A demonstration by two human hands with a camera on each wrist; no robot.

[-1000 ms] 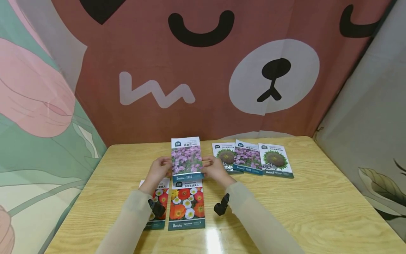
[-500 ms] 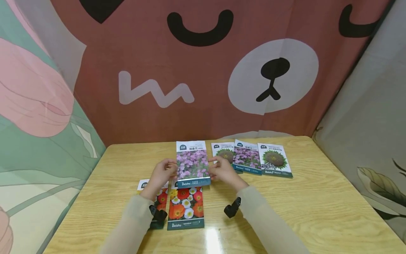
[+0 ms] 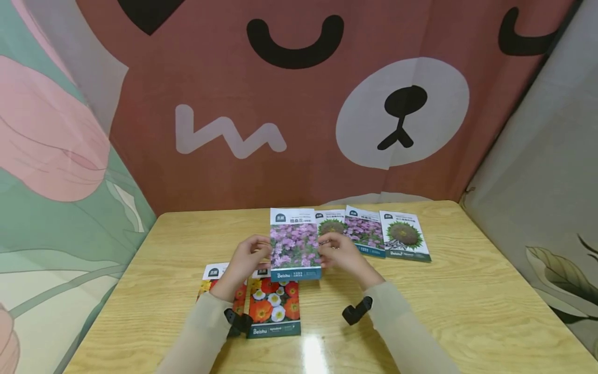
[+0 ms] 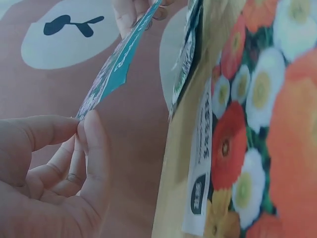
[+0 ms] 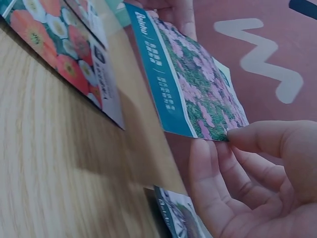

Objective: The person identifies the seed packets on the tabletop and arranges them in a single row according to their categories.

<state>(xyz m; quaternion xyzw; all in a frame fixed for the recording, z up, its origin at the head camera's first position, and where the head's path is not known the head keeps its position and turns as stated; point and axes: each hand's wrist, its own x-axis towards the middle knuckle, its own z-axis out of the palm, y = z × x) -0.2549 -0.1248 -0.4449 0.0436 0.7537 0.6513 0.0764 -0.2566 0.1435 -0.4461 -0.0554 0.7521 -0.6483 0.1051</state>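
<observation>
pinching purple-flower packet (image 3: 295, 245) with left hand (image 3: 246, 258) and right hand (image 3: 344, 256), raised near right poppy packet (image 3: 274, 307); could drop it through loosened pinch.

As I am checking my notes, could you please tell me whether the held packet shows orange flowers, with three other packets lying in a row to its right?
The flower colour is wrong: in the head view, the held packet shows pinkish-purple flowers, not orange ones. The three other packets do lie in a row to its right.
</observation>
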